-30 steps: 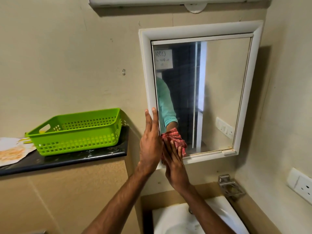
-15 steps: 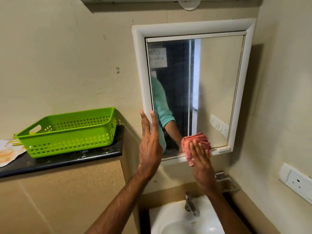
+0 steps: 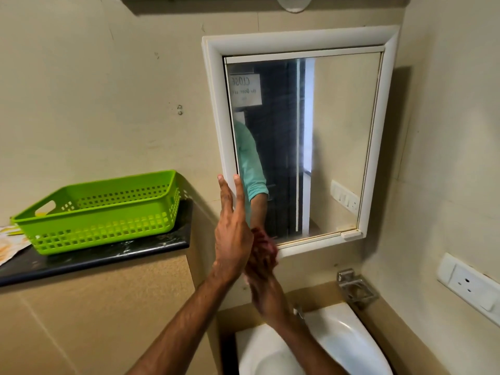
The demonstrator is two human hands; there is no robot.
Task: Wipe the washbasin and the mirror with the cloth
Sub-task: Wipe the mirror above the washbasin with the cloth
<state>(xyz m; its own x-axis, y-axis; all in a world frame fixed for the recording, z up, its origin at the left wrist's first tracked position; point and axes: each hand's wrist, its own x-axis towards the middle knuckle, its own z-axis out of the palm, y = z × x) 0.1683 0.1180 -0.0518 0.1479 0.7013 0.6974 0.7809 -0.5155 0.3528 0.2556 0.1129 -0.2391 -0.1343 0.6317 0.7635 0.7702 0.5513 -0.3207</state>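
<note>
A white-framed mirror [image 3: 335, 136] hangs on the wall above the white washbasin [image 3: 343, 336]. My left hand [image 3: 231, 234] lies flat and open against the mirror's left frame edge, fingers pointing up. My right hand [image 3: 263, 269], blurred, presses a red cloth [image 3: 266, 240] against the mirror's lower left corner, just behind my left hand. Most of the cloth is hidden by my hands.
A green plastic basket [image 3: 102, 212] stands on a dark counter [image 3: 108, 255] to the left, with papers [image 3: 10, 242] beside it. A metal soap holder [image 3: 355, 286] is fixed right of the tap [image 3: 299, 311]. A wall socket [image 3: 470, 285] sits on the right wall.
My right hand has swept the cloth from the mirror's lower middle back left to the lower left corner. My left hand has stayed on the frame.
</note>
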